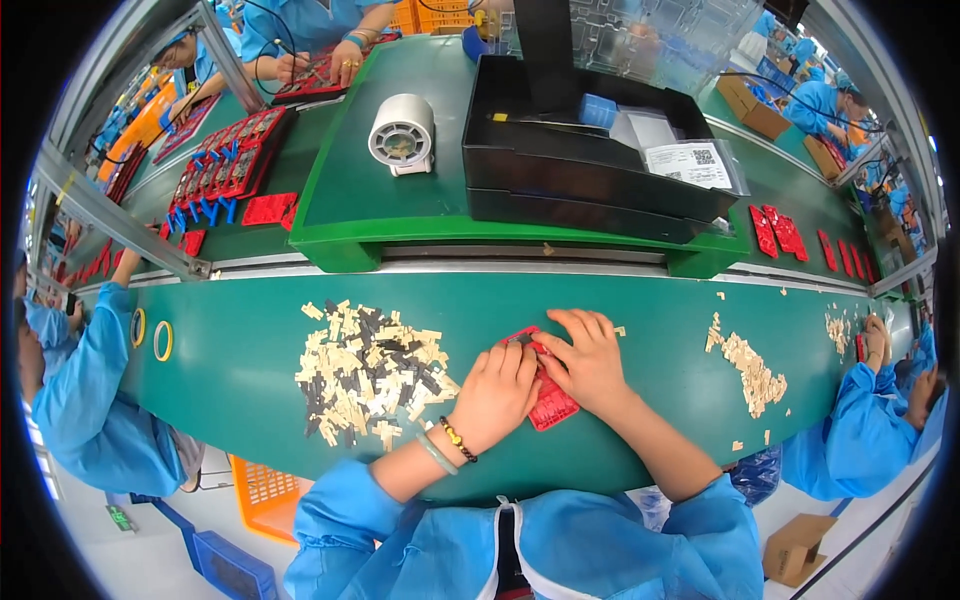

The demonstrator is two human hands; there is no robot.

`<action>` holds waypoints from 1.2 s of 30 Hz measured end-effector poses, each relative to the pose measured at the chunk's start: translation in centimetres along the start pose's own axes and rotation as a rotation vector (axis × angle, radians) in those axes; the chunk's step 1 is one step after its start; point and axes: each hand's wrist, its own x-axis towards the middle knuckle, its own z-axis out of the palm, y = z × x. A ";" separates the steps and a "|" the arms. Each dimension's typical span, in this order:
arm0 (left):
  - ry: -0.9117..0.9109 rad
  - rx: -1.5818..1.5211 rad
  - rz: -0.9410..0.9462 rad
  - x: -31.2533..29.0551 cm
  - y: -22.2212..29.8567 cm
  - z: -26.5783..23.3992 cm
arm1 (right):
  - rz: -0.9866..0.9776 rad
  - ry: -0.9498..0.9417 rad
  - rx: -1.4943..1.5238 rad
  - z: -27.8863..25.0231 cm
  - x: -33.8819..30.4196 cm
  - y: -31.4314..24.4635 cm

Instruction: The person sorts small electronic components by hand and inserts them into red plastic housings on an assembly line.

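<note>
A red plastic tray (552,407) lies on the green work surface (240,350) right in front of me, mostly covered by both hands. My left hand (496,392) rests on its left side, fingers curled down onto it, with bead and jade bracelets on the wrist. My right hand (588,358) lies over the tray's upper right, fingers pointing left and pressing near a small dark piece at the tray's top edge. A heap of small beige and dark grey parts (370,372) lies just left of my left hand.
A second beige pile (752,370) lies to the right. A raised green shelf (350,200) behind carries a small white fan (402,133) and black bins (590,150). More red trays (232,160) lie on a far belt. Workers in blue coats stand left (100,400) and right (860,420).
</note>
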 end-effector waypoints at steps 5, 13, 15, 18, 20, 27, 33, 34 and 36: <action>0.019 0.134 -0.051 1.3 -0.4 1.2 | 0.012 -0.125 0.240 -2.9 -2.5 -0.9; -0.002 0.262 -0.013 1.6 -0.4 2.1 | -0.104 -0.276 0.305 -2.9 -4.6 -1.3; 0.035 0.244 -0.042 1.5 -0.4 2.2 | -0.109 -0.260 0.317 -3.0 -4.1 -1.7; 0.121 0.078 -0.101 0.9 0.0 2.7 | -0.104 -0.260 0.314 -2.9 -4.9 -1.8; 0.111 0.069 -0.099 0.8 -0.1 3.0 | -0.099 -0.248 0.295 -2.9 -5.0 -1.8; -0.032 0.111 0.035 0.9 -1.0 1.5 | -0.113 -0.238 0.233 -2.3 -4.8 -2.4; 0.048 -0.195 0.243 -7.2 6.1 -5.9 | -0.081 -0.077 0.326 -2.6 -6.0 -4.2; 0.079 -0.555 0.326 -11.0 7.3 -5.4 | -0.143 -0.079 0.339 -2.4 -5.0 -5.1; -0.526 -1.010 0.412 -14.7 7.0 -4.5 | -0.284 -0.014 0.272 -1.3 -1.2 -6.1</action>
